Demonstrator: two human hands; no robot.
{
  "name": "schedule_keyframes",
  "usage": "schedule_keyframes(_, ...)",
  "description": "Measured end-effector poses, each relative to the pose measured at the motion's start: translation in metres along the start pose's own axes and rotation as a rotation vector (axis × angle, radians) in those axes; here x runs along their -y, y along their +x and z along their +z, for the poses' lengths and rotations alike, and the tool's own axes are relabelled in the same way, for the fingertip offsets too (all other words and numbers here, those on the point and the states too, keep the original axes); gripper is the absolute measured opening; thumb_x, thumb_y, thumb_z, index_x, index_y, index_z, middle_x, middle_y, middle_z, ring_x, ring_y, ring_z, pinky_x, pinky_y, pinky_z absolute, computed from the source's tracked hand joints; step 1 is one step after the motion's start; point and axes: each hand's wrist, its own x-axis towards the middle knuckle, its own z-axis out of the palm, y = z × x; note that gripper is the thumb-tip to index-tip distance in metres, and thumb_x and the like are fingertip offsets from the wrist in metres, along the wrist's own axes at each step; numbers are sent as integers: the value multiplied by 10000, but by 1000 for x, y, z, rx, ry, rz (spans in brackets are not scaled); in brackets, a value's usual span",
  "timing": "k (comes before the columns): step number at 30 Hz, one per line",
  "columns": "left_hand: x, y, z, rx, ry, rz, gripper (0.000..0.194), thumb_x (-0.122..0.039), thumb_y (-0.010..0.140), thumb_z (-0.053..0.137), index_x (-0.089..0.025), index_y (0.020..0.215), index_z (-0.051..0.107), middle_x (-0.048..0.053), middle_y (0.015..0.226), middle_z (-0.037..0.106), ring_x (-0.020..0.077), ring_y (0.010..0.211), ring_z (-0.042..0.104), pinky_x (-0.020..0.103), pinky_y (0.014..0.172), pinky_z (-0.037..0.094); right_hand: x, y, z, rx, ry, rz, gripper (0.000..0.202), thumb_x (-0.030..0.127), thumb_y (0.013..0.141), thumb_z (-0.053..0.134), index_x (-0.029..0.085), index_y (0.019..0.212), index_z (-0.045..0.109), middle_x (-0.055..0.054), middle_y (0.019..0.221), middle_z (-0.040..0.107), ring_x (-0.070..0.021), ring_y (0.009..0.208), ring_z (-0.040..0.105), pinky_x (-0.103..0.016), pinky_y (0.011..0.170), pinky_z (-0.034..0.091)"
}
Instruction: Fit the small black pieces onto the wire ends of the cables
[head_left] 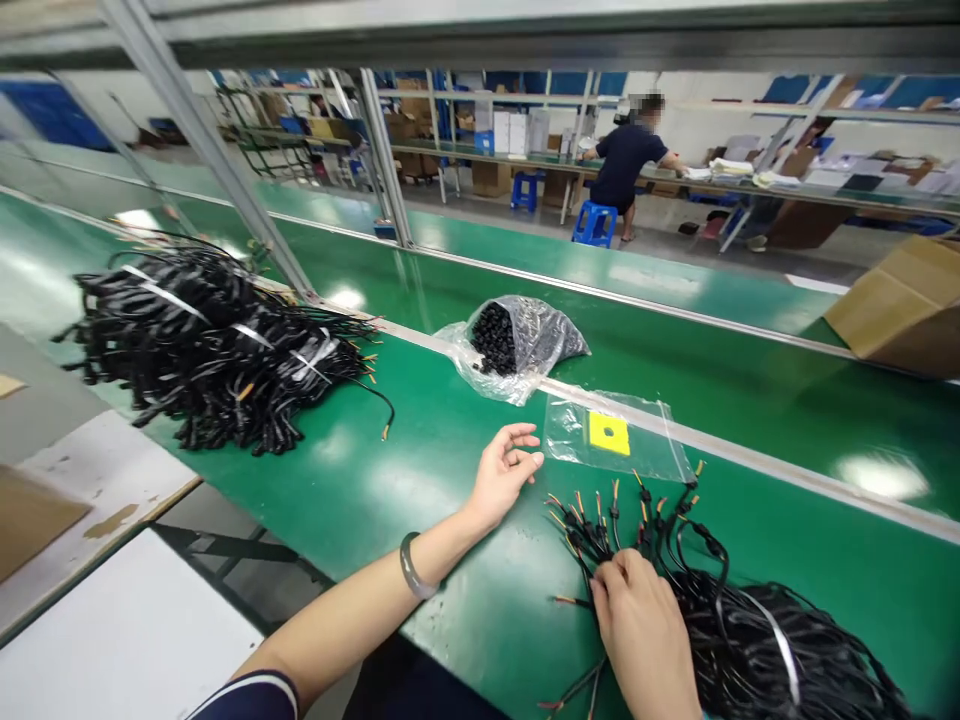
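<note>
My left hand [507, 474] hovers over the green table with its fingers loosely curled and apart, and nothing in them. At the lower right my right hand [641, 620] has its fingers closed at the stripped ends of a bundle of black cables [780, 640]; what exactly it pinches is hidden. Orange and red wire tips fan out beyond its fingers. A clear bag [551, 335] of small black parts lies open past my left hand. To the right of that hand is a flat clear bag [652, 445] with a yellow piece [609, 433] in it.
A big tied pile of black cables [202, 350] lies at the left. A metal post [217, 150] rises behind it. A cardboard box [900, 310] stands at the right. Across the room a person [626, 160] sits on a blue stool [595, 224].
</note>
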Motion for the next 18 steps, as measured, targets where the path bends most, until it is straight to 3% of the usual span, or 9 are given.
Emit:
schedule_keyframes(2, -1, 18, -10, 16, 160, 28, 367, -230, 764, 638, -152, 1104, 522, 58, 990, 569, 75, 637, 539, 190, 541, 484, -7, -3, 7, -46, 44, -47, 350, 300, 970, 293, 200, 717, 514, -55, 730, 535, -183, 619, 527, -331, 588, 369)
schedule_keyframes(4, -8, 43, -24, 19, 505, 109, 280, -181, 791, 595, -151, 1067, 558, 62, 991, 602, 109, 686, 576, 232, 606, 514, -13, -7, 14, -75, 102, -70, 265, 293, 961, 343, 201, 779, 511, -31, 716, 549, -163, 592, 537, -312, 585, 369)
schedule_keyframes(6, -17, 72, -41, -56, 973, 225, 243, -115, 805, 556, -167, 1039, 596, 55, 999, 627, 143, 785, 600, 290, 778, 520, -18, -10, 18, -103, 150, -71, 202, 274, 953, 378, 202, 812, 503, -3, 666, 548, -149, 564, 546, -299, 585, 367)
schedule_keyframes(7, -22, 86, -49, -92, 1058, 241, 255, -89, 809, 539, -167, 1042, 608, 68, 1033, 624, 173, 874, 602, 329, 879, 489, -18, -11, 18, -116, 169, -68, 184, 264, 951, 388, 203, 818, 500, 8, 641, 545, -143, 553, 549, -293, 586, 366)
schedule_keyframes(9, -29, 112, -63, -153, 1145, 244, 297, -47, 820, 478, -156, 1060, 615, 103, 1107, 601, 229, 1055, 559, 374, 982, 421, -18, -12, 19, -136, 199, -61, 165, 252, 946, 401, 205, 821, 497, 19, 618, 548, -134, 535, 549, -284, 588, 364)
schedule_keyframes(12, -32, 138, -77, -179, 1205, 204, 257, -47, 804, 508, -144, 1002, 639, 120, 1097, 612, 269, 1108, 541, 389, 988, 407, -14, -10, 17, -164, 222, -49, 157, 236, 941, 406, 206, 817, 498, 20, 608, 549, -133, 522, 536, -279, 580, 351)
schedule_keyframes(18, -31, 145, -85, -191, 1172, 172, 213, -61, 755, 570, -160, 922, 658, 108, 1033, 640, 284, 1064, 574, 390, 949, 426, -7, -7, 15, -189, 207, -24, 144, 213, 923, 425, 204, 804, 505, 15, 611, 529, -141, 533, 504, -281, 591, 332)
